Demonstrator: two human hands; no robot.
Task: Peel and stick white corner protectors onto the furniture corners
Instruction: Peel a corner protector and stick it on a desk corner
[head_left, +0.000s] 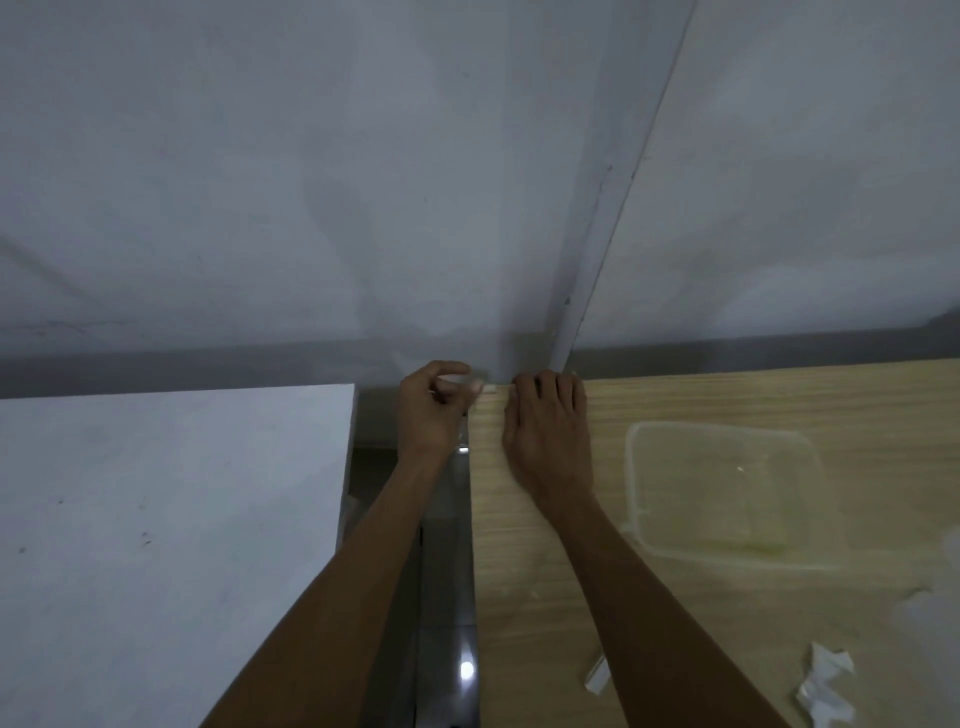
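A light wooden table (727, 415) fills the right side, its far left corner against the grey wall. A small white corner protector (490, 387) sits at that corner. My left hand (434, 410), beside the table's left edge, has its fingers curled and pinches the protector at the corner. My right hand (548, 431) lies flat on the tabletop just right of the corner, with its fingertips at the back edge. Most of the protector is hidden by my fingers.
A clear plastic container lid (722, 488) lies on the wooden table to the right. Crumpled white backing paper (826, 686) and a small white strip (597, 678) lie near the front. A white surface (156, 519) stands at the left, with a narrow gap to the floor (447, 597) between.
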